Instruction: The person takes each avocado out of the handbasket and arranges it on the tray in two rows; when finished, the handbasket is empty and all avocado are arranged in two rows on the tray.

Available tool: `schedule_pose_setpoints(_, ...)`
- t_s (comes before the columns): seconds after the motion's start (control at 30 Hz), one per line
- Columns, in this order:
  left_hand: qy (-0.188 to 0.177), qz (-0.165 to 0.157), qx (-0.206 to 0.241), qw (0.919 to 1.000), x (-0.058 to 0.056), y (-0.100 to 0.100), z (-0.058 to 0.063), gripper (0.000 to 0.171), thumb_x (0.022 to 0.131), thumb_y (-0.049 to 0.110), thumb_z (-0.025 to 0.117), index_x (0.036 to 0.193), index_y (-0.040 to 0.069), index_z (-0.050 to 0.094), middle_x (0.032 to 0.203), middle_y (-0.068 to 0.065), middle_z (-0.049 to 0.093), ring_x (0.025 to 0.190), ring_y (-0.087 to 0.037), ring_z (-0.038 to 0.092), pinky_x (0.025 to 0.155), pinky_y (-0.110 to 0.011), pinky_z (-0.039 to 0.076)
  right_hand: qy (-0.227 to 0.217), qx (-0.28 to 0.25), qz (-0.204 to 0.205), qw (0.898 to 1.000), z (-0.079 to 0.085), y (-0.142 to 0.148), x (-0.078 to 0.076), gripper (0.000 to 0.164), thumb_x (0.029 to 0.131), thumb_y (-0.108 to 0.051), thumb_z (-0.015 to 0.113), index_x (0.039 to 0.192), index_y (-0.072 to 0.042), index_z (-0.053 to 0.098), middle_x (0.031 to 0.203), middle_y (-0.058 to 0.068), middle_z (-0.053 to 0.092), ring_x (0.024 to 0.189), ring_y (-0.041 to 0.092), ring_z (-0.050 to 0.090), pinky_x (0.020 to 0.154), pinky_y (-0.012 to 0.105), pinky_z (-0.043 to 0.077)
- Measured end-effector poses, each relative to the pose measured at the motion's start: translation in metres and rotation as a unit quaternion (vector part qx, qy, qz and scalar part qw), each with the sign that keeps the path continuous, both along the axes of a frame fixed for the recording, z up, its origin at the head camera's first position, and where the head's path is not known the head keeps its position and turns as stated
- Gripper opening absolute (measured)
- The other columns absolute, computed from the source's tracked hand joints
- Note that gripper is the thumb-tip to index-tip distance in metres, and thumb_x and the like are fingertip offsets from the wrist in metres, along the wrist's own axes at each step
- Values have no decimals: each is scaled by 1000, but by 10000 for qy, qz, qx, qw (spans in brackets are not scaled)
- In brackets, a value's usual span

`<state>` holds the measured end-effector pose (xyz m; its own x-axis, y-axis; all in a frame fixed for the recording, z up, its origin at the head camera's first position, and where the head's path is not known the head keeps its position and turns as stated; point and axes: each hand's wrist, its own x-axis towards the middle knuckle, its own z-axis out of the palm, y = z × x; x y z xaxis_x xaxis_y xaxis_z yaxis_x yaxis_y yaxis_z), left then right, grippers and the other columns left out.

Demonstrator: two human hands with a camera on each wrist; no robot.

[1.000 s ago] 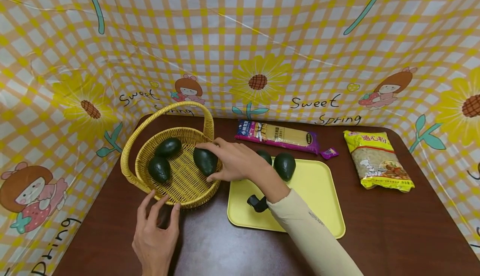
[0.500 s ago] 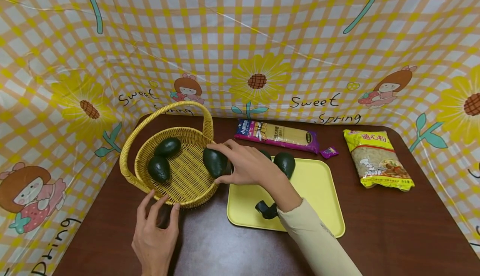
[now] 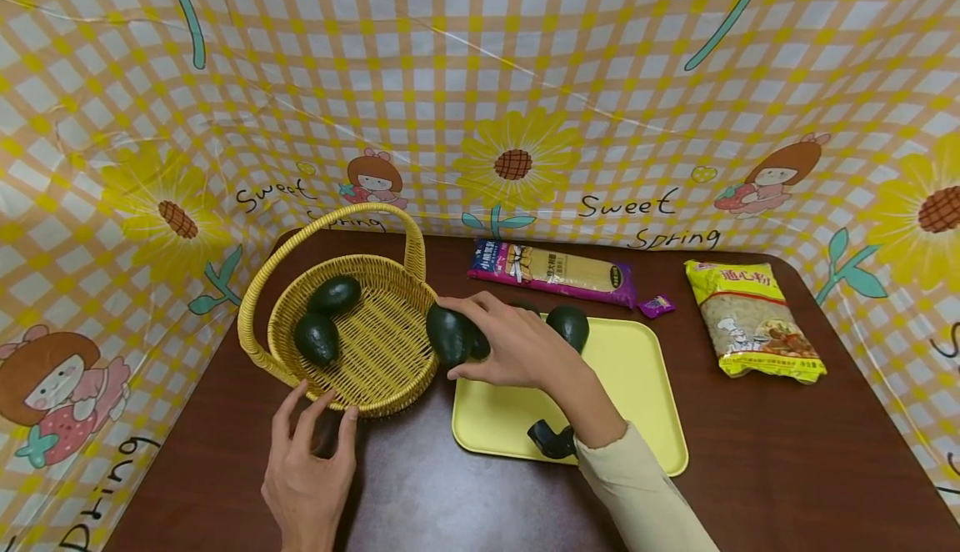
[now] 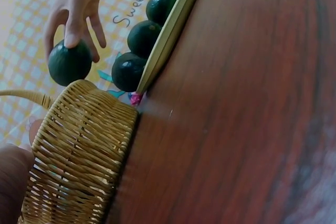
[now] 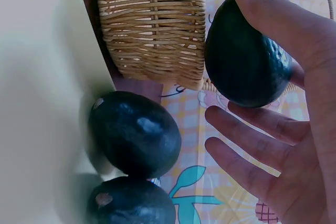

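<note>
My right hand (image 3: pixel 517 343) pinches a dark green avocado (image 3: pixel 448 335) between thumb and fingers. It holds the fruit in the air between the wicker basket (image 3: pixel 382 406) and the yellow tray (image 3: pixel 630 385). In the right wrist view the held avocado (image 5: pixel 247 56) is raised beside the basket wall, with some fingers spread below it. Two other avocados, one in front (image 3: pixel 317 339) and one behind (image 3: pixel 334 295), lie inside the basket on its left. Fingertips of my left hand (image 3: pixel 311 469) touch the near rim of the basket. Three avocados line the tray's far side, including one (image 4: pixel 161 6) in the left wrist view.
Behind the tray lies a purple noodle packet (image 3: pixel 555 273), with a small purple sachet (image 3: pixel 656 306) beside it. A yellow pasta bag (image 3: pixel 757 318) rests at the right. The basket's tall handle (image 3: pixel 322 218) arches over it. Patterned cloth surrounds the brown table (image 3: pixel 450 502).
My right hand has carried the avocado rightward, from inside the basket to past its right rim, toward the tray. My left hand has stayed at the rim.
</note>
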<state>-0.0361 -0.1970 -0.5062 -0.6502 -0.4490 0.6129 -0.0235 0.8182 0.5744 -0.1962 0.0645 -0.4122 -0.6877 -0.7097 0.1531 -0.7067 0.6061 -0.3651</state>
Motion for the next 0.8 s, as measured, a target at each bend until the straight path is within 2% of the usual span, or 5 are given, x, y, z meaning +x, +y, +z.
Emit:
schedule_pose_setpoints(0.47,-64,11,47,10000,0,0,0,36,87,24,94,119,13,82,142,-12,67,64,-29,67,43,-31,38,131,-115,-171,9997,-7,15,12,96,85,-56,90,165,-29,44,143,12,62,66,13,58,57,29,47)
schedule_pose_setpoints(0.8,-54,-11,40,10000,0,0,1,36,86,23,94,119,13,82,141,-13,67,61,-28,65,42,-31,37,-190,-204,-314,9991,-18,22,20,95,86,-56,90,165,-31,44,146,14,60,64,10,56,52,27,45)
